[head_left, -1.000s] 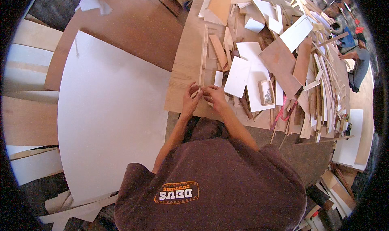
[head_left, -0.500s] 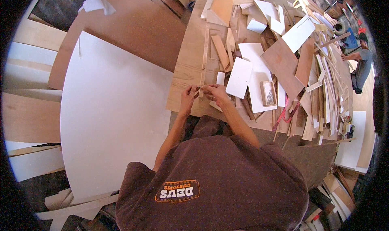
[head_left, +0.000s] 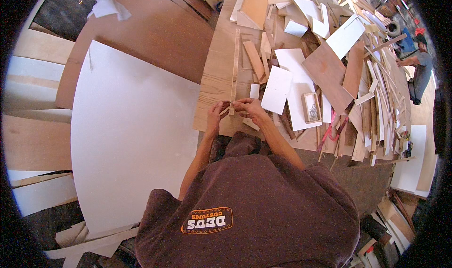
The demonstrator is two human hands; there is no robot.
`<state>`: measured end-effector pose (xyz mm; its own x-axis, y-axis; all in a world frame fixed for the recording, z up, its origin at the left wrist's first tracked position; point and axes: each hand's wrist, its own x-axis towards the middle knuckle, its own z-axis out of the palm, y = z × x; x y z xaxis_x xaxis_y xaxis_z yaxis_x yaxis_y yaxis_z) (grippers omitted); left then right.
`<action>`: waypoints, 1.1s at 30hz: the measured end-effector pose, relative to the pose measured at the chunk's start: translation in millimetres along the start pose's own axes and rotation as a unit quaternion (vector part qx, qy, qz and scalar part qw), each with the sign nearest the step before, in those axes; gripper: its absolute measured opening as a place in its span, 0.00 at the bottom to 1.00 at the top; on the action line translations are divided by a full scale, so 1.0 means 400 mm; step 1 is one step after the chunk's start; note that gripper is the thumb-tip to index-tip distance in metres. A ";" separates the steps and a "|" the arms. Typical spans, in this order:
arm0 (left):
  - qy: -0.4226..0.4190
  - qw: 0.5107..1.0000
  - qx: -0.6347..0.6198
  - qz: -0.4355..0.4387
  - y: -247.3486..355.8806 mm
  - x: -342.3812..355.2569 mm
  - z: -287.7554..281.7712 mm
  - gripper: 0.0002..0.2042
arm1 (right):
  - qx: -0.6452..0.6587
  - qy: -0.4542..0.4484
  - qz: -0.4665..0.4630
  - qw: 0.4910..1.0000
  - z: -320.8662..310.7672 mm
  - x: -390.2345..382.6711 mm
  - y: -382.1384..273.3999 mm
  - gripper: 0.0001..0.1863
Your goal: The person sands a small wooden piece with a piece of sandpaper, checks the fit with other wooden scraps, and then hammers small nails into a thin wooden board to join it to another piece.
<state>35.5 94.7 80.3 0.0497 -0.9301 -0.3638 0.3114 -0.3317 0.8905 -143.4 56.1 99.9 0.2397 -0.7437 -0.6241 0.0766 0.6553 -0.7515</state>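
A long, narrow wooden strip (head_left: 235, 65) lies on the plywood tabletop (head_left: 217, 63), running away from me. Both hands meet over its near end. My left hand (head_left: 216, 116) is at the strip's left, thumb and fingers pinched together. From the right, my right hand (head_left: 251, 110) reaches in with its fingers curled and their tips closed above the strip. A tiny, thin, dark piece shows between the fingertips, too small to name. To the right of my right hand stands a small open wooden box (head_left: 311, 107) with small grey metal pieces in it.
White board offcuts (head_left: 277, 90), brown panels (head_left: 328, 75) and many wood strips are heaped on the table's right. A large white sheet (head_left: 136, 141) lies at my left, over a brown sheet (head_left: 160, 37). Another person (head_left: 420, 70) stands at the far right.
My hands stay over the strip's near end, with the fingertips shifted slightly. The whole view has moved a little.
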 end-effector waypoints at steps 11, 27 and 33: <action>-0.030 0.980 0.162 0.110 -0.002 -0.013 0.020 0.27 | -0.100 -0.035 -0.030 0.994 -0.012 0.021 -0.018 0.11; 0.163 0.926 0.291 0.178 -0.020 -0.017 -0.078 0.21 | 0.053 0.061 -0.067 0.994 -0.006 -0.033 0.006 0.07; 0.150 0.902 0.352 0.201 0.005 0.015 -0.211 0.19 | 0.037 0.056 -0.074 0.995 0.030 -0.023 0.067 0.07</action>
<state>116.5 101.7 56.8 0.3124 -0.9478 0.0641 -0.4640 -0.0934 0.8809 -132.0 82.3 88.1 0.1115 -0.8406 -0.5301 0.1744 0.5417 -0.8223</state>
